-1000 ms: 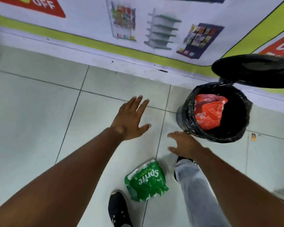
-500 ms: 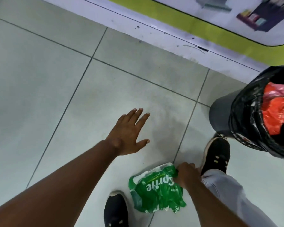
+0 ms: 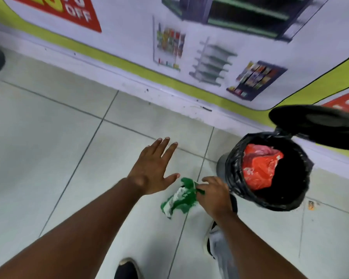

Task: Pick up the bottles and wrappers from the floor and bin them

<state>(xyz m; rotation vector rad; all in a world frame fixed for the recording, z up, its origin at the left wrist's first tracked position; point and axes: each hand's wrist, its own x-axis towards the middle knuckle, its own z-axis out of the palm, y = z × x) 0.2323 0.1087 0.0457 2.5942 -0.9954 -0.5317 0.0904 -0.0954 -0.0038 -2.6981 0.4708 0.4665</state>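
Note:
A crumpled green and white Sprite wrapper (image 3: 178, 199) hangs off the floor from my right hand (image 3: 215, 195), which is shut on its upper edge. It sits just left of the bin (image 3: 233, 178), a grey can lined with a black bag, its black lid (image 3: 318, 125) raised. Inside the bin lies a red plastic wrapper (image 3: 259, 169). My left hand (image 3: 155, 168) hovers over the tiles to the left of the green wrapper, palm down, fingers spread, holding nothing.
A wall with a printed shop banner (image 3: 210, 47) runs along the back, close behind the bin. My two black shoes (image 3: 127, 268) stand on the pale floor tiles (image 3: 48, 148). A small orange scrap (image 3: 311, 205) lies right of the bin.
My right hand has closed on the green wrapper and lifted it off the floor toward the bin. The view has tilted back up, showing the wall and the raised lid again.

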